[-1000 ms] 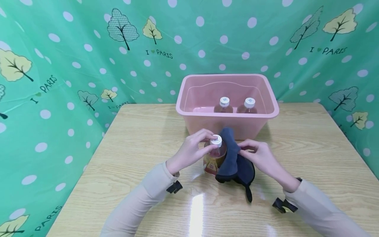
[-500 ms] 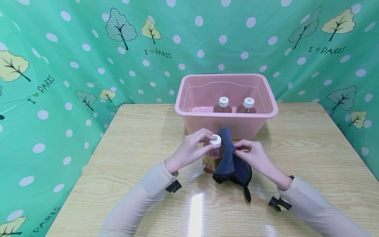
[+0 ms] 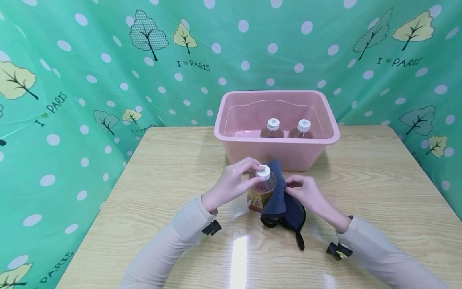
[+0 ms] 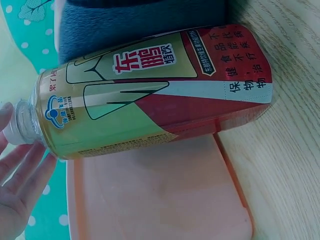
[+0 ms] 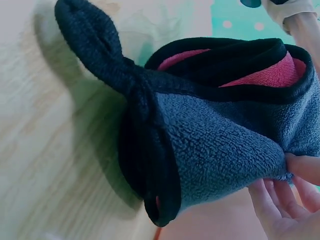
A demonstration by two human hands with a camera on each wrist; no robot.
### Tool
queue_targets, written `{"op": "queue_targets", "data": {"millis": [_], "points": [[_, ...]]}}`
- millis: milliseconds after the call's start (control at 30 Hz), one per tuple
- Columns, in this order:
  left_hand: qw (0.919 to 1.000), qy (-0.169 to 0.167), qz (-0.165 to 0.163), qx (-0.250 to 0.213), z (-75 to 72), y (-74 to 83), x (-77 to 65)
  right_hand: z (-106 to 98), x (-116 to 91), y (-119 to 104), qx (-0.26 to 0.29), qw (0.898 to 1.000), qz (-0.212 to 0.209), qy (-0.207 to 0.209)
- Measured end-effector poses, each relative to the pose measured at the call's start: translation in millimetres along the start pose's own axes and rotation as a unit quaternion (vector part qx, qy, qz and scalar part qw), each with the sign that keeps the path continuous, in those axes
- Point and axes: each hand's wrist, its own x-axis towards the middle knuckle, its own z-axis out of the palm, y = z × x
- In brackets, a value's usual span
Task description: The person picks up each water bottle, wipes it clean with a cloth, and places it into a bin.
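Note:
A drink bottle (image 3: 257, 202) with a white cap and a gold and red label stands upright on the table. My left hand (image 3: 234, 182) pinches its cap and neck from the left between thumb and fingers; the label faces the left wrist view, where the bottle (image 4: 150, 100) appears sideways. Along the bottle's right side lies a folded grey-blue cloth (image 3: 277, 196) with black edging and a loop. My right hand (image 3: 308, 194) pinches a fold of it between thumb and fingertips. Pink lining shows inside the cloth (image 5: 215, 145) in the right wrist view.
Just behind the bottle and cloth sits a pink plastic bin (image 3: 278, 154). Two bottles with white caps, a left one (image 3: 273, 130) and a right one (image 3: 304, 130), stand in it. A green patterned curtain (image 3: 195, 92) surrounds the wooden table (image 3: 162, 172).
My right hand has shifted a little left and down, bringing the cloth slightly left along the bottle and folding its upper end lower. My left hand and the bottle have stayed put.

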Motion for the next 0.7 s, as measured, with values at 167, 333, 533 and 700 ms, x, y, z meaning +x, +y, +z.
{"op": "queue_targets", "data": {"millis": [167, 333, 533, 700], "points": [[1.0000, 0.002, 0.003, 0.002, 0.1, 0.5, 0.3, 4.4, -1.2, 6.1, 0.002, 1.000, 0.013, -0.014], [1.0000, 0.000, 0.002, 0.005, 0.1, 0.6, 0.1, 7.9, -2.6, 9.9, 0.008, 0.999, 0.027, -0.026], [0.9999, 0.001, 0.003, 0.010, 0.0, 0.6, 0.5, 11.5, -2.2, 17.1, 0.014, 0.998, 0.034, -0.041], [0.9999, 0.000, 0.000, 0.010, 0.0, 0.8, 1.0, 15.1, -2.7, 21.7, 0.008, 0.998, 0.037, -0.048]]}}
